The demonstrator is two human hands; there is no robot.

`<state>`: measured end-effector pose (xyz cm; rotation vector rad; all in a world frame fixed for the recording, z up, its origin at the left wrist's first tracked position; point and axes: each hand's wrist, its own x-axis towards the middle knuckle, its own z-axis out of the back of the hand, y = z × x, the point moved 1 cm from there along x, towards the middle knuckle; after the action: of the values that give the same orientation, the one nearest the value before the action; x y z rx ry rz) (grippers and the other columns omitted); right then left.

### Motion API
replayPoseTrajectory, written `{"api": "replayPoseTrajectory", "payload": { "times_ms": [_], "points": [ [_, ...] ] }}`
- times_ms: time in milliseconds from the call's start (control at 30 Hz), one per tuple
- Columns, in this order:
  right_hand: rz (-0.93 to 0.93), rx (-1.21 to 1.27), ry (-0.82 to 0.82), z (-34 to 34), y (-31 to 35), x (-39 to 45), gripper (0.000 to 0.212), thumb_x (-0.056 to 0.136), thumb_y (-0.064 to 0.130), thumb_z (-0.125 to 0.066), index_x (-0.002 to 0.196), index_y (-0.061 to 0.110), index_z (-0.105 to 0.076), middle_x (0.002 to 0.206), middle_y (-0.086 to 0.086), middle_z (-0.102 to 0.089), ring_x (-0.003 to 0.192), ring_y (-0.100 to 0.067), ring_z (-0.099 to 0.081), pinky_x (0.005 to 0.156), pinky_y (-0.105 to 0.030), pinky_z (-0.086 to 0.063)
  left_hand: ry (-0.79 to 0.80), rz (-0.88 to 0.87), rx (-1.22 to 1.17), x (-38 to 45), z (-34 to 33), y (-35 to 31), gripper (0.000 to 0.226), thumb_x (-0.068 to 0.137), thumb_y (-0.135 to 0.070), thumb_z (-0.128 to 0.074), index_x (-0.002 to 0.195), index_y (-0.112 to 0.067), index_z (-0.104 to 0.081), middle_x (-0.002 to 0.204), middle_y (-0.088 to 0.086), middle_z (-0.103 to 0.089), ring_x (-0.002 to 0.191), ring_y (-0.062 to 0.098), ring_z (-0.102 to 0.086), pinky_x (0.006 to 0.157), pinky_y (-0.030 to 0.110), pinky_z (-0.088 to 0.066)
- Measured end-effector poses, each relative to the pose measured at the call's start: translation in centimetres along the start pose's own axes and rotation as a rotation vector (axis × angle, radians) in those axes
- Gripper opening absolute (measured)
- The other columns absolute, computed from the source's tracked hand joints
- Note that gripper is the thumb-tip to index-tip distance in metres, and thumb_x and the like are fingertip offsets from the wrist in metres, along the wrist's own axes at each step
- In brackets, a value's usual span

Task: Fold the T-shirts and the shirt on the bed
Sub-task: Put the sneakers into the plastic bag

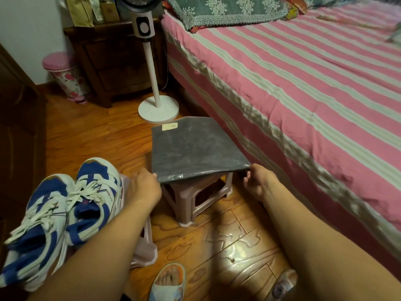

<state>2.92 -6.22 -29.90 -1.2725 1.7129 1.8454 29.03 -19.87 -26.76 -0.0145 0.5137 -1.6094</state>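
Note:
A flat dark grey package in clear plastic (193, 146) lies on a small pink plastic stool (195, 198) beside the bed (303, 94). My left hand (144, 185) pinches the package's near left corner. Its near right corner is held by my right hand (259, 181). The bed has a pink and white striped cover. A bit of cloth (393, 35) shows at the bed's far right edge, too cut off to identify. No T-shirts or shirt are plainly visible.
A pair of blue and white sneakers (60, 211) sits on a second pink stool (143, 244) at my left. A standing fan (158, 109), dark wooden nightstand (117, 59) and pink bin (65, 77) stand beyond. A green patterned pillow (225, 9) lies at the bed's head. My slippered feet (168, 283) are on the wooden floor.

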Motion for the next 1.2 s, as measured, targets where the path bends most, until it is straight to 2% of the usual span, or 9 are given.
{"api": "replayPoseTrajectory", "payload": {
  "times_ms": [167,333,467,633,800,900,1000,1100,1200],
  "points": [
    [-0.062,0.013,0.078,-0.1,0.5,-0.8,0.029,0.102,0.02,-0.048,0.074,0.011,-0.051,0.061,-0.001,-0.045,0.056,-0.014,-0.044,0.066,-0.035,-0.052,-0.081,-0.473,0.271,-1.3,-2.2,-1.6,0.077,0.09,-0.069,-0.056,0.153,-0.035,-0.027,0.155,0.008,-0.021,0.145,0.034,-0.021,0.11,0.052,-0.035],
    [-0.019,-0.03,0.068,0.5,1.5,-1.1,0.023,0.099,0.021,-0.053,0.078,0.011,-0.056,0.064,0.0,-0.049,0.056,-0.012,-0.048,0.067,-0.032,-0.055,-0.17,-0.663,0.32,-0.1,-2.9,-2.0,0.027,0.102,-0.039,-0.053,0.108,-0.025,-0.075,0.108,-0.001,-0.063,0.105,0.024,-0.057,0.084,0.039,-0.049],
    [0.034,0.02,0.125,-0.7,0.3,-2.4,0.019,0.103,0.025,-0.054,0.104,0.009,-0.065,0.088,-0.006,-0.063,0.077,-0.017,-0.062,0.079,-0.037,-0.057,-0.079,-0.661,0.214,-0.6,-1.9,-2.1,0.019,0.101,-0.029,-0.053,0.105,-0.018,-0.068,0.104,0.003,-0.058,0.097,0.03,-0.061,0.073,0.039,-0.048],
    [0.019,-0.269,0.234,-4.0,-5.3,-6.0,0.026,0.101,0.031,-0.058,0.12,0.014,-0.054,0.099,-0.004,-0.052,0.099,-0.03,-0.064,0.084,-0.048,-0.057,0.071,-0.585,0.482,-2.8,-1.8,-0.9,0.039,0.098,-0.037,-0.058,0.133,-0.021,-0.057,0.133,0.008,-0.048,0.126,0.033,-0.044,0.098,0.044,-0.042],
    [0.049,-0.419,0.239,-4.9,-6.8,-6.7,0.017,0.097,0.019,-0.06,0.113,0.013,-0.061,0.102,-0.005,-0.059,0.092,-0.025,-0.063,0.073,-0.036,-0.055,-0.056,-0.307,0.515,-4.4,6.0,4.5,0.043,0.093,-0.032,-0.062,0.133,-0.017,-0.052,0.136,0.011,-0.047,0.126,0.035,-0.048,0.097,0.046,-0.044],
    [0.113,-0.46,0.311,-5.8,-6.8,-8.3,0.015,0.096,0.013,-0.054,0.108,0.011,-0.064,0.088,-0.005,-0.063,0.076,-0.02,-0.062,0.067,-0.032,-0.053,0.157,-0.109,0.658,-4.5,10.1,9.7,0.053,0.088,-0.029,-0.068,0.136,-0.016,-0.049,0.137,0.007,-0.047,0.121,0.032,-0.056,0.089,0.043,-0.05],
    [0.142,-0.513,0.393,-6.2,-7.2,-11.0,0.01,0.099,0.008,-0.051,0.101,0.01,-0.061,0.085,-0.01,-0.06,0.067,-0.019,-0.059,0.063,-0.032,-0.051,0.34,-0.074,0.729,-5.7,10.3,12.3,0.039,0.086,-0.022,-0.067,0.124,-0.019,-0.063,0.107,0.002,-0.063,0.101,0.027,-0.064,0.091,0.042,-0.056],
    [0.41,-0.802,0.504,-6.4,-7.6,-12.7,0.004,0.098,0.014,-0.061,0.101,0.013,-0.063,0.094,-0.008,-0.064,0.079,-0.02,-0.064,0.08,-0.038,-0.055,0.151,-0.15,0.601,-6.7,11.4,11.4,0.021,0.087,-0.028,-0.066,0.107,-0.027,-0.067,0.105,-0.002,-0.068,0.098,0.026,-0.066,0.084,0.04,-0.056],
    [0.993,-1.19,0.691,-6.4,-7.9,-15.5,0.064,0.085,0.032,-0.077,0.142,0.018,-0.05,0.137,0.0,-0.056,0.125,-0.012,-0.051,0.11,-0.031,-0.041,-0.072,-0.294,0.413,-9.1,13.7,6.9,0.013,0.084,-0.038,-0.067,0.094,-0.03,-0.062,0.1,-0.005,-0.068,0.09,0.026,-0.064,0.075,0.038,-0.054]
  ]
}}
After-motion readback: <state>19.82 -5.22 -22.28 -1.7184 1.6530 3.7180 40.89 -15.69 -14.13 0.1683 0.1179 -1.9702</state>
